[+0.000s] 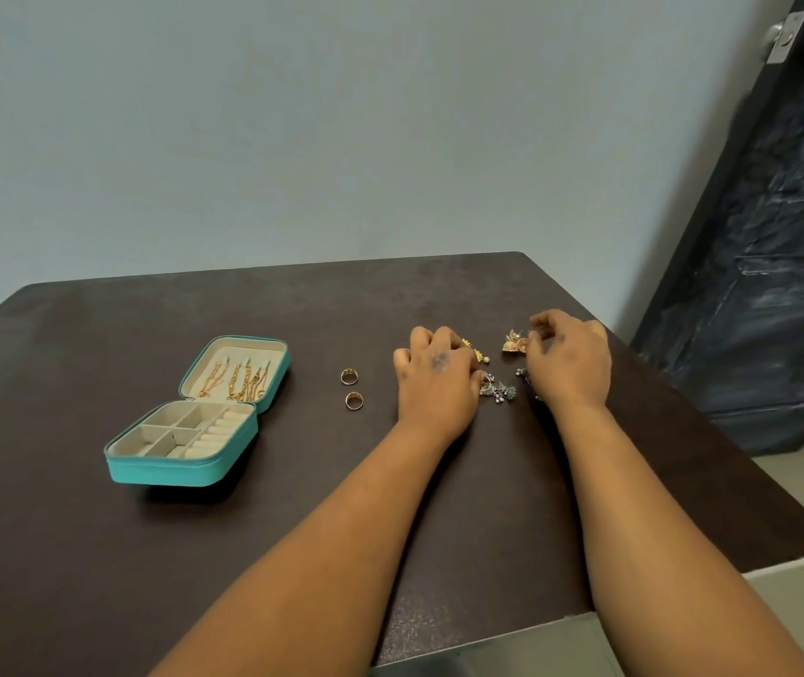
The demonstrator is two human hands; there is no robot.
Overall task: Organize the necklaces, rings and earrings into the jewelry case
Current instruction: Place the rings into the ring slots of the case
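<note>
A teal jewelry case (165,469) lies open on the dark table, left of centre. Gold necklaces (239,381) hang inside its raised lid. Two gold rings (349,376) (354,400) lie between the case and my hands. My left hand (434,378) has its fingers curled over a yellow earring (478,355); what they hold is hidden. A silver earring (500,392) lies just right of that hand. My right hand (568,356) pinches a gold bell-shaped earring (513,342) at its fingertips. Another silver earring (523,374) peeks out under the right hand.
The dark table (292,530) ends at a chipped right edge close to my right forearm. A dark door (781,237) with a metal knob stands to the right. A pale wall rises behind the table.
</note>
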